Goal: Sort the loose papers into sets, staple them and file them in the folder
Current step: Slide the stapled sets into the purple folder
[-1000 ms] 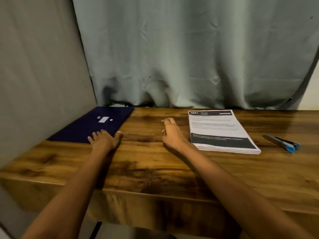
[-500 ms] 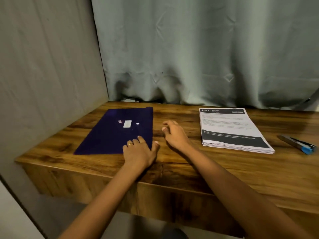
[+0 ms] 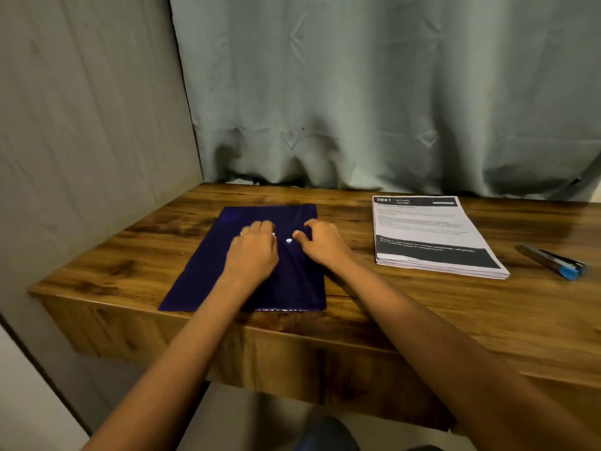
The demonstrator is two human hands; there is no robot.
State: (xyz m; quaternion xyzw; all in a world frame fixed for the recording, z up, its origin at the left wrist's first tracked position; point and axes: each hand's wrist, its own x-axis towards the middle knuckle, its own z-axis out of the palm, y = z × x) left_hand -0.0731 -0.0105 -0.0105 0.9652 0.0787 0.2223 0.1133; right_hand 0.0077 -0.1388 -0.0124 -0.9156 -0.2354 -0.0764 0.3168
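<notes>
A dark blue folder (image 3: pixel 201 281) lies flat on the wooden table (image 3: pixel 422 314) near its front left edge. Both my hands are on its middle, either side of the white snap button (image 3: pixel 289 241). My left hand (image 3: pixel 255 252) has its fingers curled down onto the folder beside a white label, fingertips hidden. My right hand (image 3: pixel 320 244) pinches the folder's flap edge just right of the button. A stack of printed papers (image 3: pixel 429 236) with black bands lies to the right, untouched. Further right rests a grey and blue stapler (image 3: pixel 553 262).
A grey curtain (image 3: pixel 390 109) hangs along the table's back edge and a grey wall (image 3: pixel 81 141) closes the left side. Bare wood shows between folder and papers and in front of the stack.
The folder now lies nearer the table's front and middle. Both hands moved onto its middle around the snap button; earlier the left touched its near corner and the right rested on bare wood.
</notes>
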